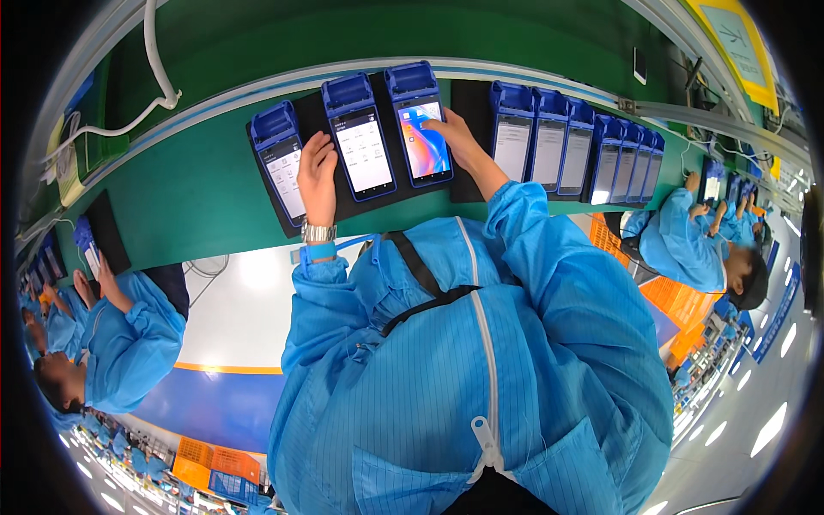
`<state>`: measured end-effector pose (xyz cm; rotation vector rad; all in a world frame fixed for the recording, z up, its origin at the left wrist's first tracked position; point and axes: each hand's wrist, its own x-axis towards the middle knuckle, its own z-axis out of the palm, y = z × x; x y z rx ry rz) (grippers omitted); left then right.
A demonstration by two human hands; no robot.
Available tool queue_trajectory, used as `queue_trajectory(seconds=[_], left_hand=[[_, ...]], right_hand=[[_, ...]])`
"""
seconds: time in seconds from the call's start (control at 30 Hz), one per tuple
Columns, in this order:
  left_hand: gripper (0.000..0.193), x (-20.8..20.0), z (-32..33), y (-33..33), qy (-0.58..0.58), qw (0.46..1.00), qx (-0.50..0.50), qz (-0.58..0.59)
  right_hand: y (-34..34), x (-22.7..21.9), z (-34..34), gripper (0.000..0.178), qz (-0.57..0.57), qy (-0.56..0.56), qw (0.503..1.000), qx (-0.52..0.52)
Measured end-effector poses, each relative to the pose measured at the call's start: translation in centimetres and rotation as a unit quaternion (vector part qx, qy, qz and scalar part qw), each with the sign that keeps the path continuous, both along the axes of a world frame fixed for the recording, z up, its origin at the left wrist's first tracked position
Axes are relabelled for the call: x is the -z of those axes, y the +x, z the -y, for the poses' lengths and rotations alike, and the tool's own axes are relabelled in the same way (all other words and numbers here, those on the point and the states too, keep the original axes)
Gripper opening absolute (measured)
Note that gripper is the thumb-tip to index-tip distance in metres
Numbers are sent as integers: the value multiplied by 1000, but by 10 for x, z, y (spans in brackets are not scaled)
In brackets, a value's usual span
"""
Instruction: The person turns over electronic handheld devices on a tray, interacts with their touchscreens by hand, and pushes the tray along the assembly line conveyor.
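Three blue handheld payment terminals with lit screens lie side by side on black mats. My right hand (457,142) is at the right edge of the right terminal (421,150), its thumb over the colourful screen and its fingers by the edge. My left hand (318,172) hovers between the left terminal (281,172) and the middle terminal (362,150), fingers loosely bent and holding nothing. Both of these terminals show white screens with rows of icons. A metal watch (318,233) and a blue wrist strap (316,251) with a cord are on my left wrist.
More blue terminals (512,142) stand in a row to the right on the green bench (206,202). A metal rail (283,93) runs behind. A phone (639,65) lies beyond it. Co-workers (129,335) sit at both sides; orange crates (678,300) are on the right.
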<state>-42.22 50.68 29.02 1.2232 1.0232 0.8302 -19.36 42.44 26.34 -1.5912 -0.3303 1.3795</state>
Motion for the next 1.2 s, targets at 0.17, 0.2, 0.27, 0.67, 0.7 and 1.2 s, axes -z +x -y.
queue_trajectory(seconds=[0.17, 0.2, 0.27, 0.67, 0.7, 1.2], left_hand=[[28, -5, 4, -39, -14, 998, -58, -29], [27, -2, 5, -46, -10, 997, -69, -44], [27, -2, 9, -54, -7, 993, -92, -67], [56, 46, 11, -77, 57, 934, -220, -276], [58, 50, 16, -78, 73, 939, -183, -281], [60, 66, -4, -80, -67, 936, -183, -292]], right_hand=[[-5, 0, 1, 44, 25, 27, 999, 20], [-5, 1, 2, 44, 25, 27, 999, 20], [-8, 7, 5, 41, 70, 25, 996, 38], [-14, 16, 24, 56, 241, 0, 970, -24], [-20, 17, 27, 64, 336, 13, 940, -55], [-52, -10, 35, 88, 416, -25, 904, -94]])
